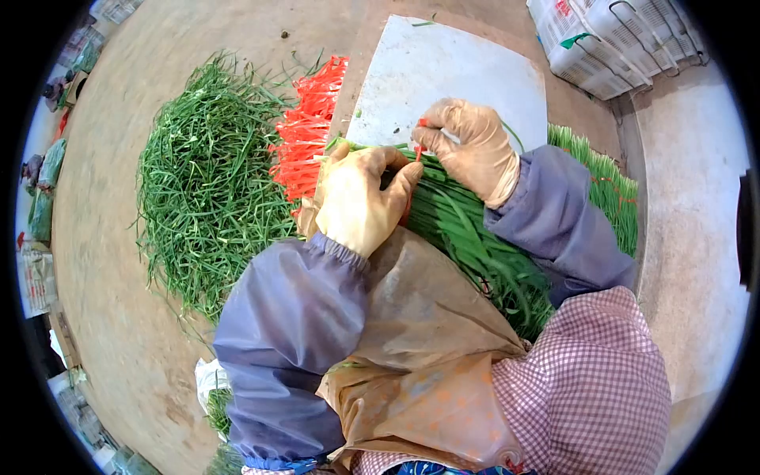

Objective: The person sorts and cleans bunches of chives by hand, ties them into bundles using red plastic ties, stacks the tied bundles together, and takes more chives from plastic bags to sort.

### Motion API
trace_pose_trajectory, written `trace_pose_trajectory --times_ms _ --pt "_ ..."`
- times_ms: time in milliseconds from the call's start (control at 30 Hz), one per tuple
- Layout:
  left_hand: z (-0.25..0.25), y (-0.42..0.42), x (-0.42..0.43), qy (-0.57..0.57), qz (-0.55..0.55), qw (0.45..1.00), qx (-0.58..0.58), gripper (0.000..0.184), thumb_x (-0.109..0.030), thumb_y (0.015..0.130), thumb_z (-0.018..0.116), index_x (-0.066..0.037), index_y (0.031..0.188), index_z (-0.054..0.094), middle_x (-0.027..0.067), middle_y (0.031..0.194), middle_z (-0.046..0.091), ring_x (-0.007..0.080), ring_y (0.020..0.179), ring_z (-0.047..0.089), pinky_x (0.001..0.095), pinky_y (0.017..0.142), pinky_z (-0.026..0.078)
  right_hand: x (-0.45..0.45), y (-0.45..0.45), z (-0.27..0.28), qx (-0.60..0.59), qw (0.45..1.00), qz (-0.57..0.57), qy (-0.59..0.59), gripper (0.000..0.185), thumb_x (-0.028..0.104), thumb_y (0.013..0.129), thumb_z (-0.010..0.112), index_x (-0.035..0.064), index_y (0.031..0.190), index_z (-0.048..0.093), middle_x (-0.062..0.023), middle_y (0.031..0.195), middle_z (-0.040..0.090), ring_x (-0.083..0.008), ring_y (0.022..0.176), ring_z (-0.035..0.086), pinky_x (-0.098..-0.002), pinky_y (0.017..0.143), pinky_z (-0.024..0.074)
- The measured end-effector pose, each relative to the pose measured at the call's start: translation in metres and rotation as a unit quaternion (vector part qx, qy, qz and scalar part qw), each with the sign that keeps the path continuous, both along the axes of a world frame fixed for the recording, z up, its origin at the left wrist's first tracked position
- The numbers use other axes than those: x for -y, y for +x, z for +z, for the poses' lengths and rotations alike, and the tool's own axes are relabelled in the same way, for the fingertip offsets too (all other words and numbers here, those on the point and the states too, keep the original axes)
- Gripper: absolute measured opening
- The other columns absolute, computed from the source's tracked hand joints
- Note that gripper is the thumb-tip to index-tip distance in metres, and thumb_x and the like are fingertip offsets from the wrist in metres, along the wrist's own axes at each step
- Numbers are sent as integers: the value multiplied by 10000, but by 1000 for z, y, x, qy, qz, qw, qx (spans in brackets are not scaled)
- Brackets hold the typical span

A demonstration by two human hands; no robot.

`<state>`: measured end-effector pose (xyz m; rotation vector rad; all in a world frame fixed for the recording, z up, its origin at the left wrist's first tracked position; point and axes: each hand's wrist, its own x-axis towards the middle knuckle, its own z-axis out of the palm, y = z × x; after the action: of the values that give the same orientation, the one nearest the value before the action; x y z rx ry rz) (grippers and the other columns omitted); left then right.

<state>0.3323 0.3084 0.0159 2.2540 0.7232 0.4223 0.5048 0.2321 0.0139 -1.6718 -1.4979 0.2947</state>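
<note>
A bundle of long green leafy stalks lies across my lap, its pale ends toward the left. My left hand, in a pale glove, is wrapped round the bundle near those ends. Above it my right hand, in a stained tan glove, pinches a red tie between thumb and fingers. The tie runs down to the bundle beside my left thumb. Many red ties hang in a row just left of a white board.
A large heap of loose green stalks spreads over the floor at the left. Tied bundles stand at the right. White plastic crates are at the upper right. Bags and packages line the far left edge.
</note>
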Motion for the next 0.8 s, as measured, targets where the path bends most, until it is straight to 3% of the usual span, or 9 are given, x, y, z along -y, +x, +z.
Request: trace_pose_trajectory --times_ms 100,133,233,267,433,567,633,700,800 --pt "-16 -1 1 100 -7 993 68 304 -270 876 672 -70 1105 663 102 923 701 282 970 636 414 1096 320 -8 4 17 63 997 6 33 142 88 812 714 -21 891 673 -157 816 659 -285 741 658 -349 680 525" --pt "-15 -5 -1 98 -33 994 46 551 -299 794 756 -71 1259 567 140 1072 667 299 1076 595 429 1088 333 -10 2 24 78 996 7 34 143 90 810 715 -20 892 673 -158 820 659 -290 744 659 -349 682 525" --pt "-10 -3 1 -24 -19 999 43 841 -331 651 858 -52 1348 478 176 1186 615 334 1143 551 439 1080 340 -19 7 26 118 992 3 52 130 86 808 711 -17 867 657 -160 802 644 -298 740 644 -355 678 510" --pt "-13 -2 1 36 -37 998 21 1033 -327 547 908 -37 1401 403 192 1231 579 350 1164 531 439 1074 344 -21 7 25 103 993 1 52 113 78 815 704 -12 852 647 -151 785 626 -288 725 627 -352 669 497" --pt "-9 16 3 190 -46 966 -168 1013 -334 600 843 -31 1429 347 164 1275 514 329 1208 480 442 1060 348 -20 -13 41 101 993 13 63 142 105 807 702 -22 838 643 -182 791 655 -331 748 658 -368 677 517" --pt "-21 24 -2 205 -9 965 -166 882 -303 681 771 9 1402 370 155 1242 519 332 1186 486 446 1036 363 15 -47 22 -104 994 13 17 147 131 861 629 4 798 591 -111 676 587 -247 587 576 -325 556 472" --pt "-31 32 0 269 26 947 -173 611 -220 832 597 -29 1388 430 117 1161 560 272 1105 528 398 930 407 48 -66 14 -392 916 5 -79 134 134 890 589 30 806 598 -63 652 565 -145 575 563 -271 506 444" --pt "-34 32 0 312 25 929 -195 535 -172 872 530 -38 1382 444 120 1152 565 269 1093 534 394 917 410 95 -85 -44 -377 919 -28 -109 147 144 924 567 51 812 592 -31 690 562 -87 563 528 -222 469 402" --pt "-30 30 3 271 -11 942 -198 780 -213 716 719 -55 1410 401 135 1207 530 300 1148 501 420 937 409 114 -75 -43 -574 798 -117 -145 177 188 951 560 70 822 585 -16 744 555 -74 536 487 -206 443 360"
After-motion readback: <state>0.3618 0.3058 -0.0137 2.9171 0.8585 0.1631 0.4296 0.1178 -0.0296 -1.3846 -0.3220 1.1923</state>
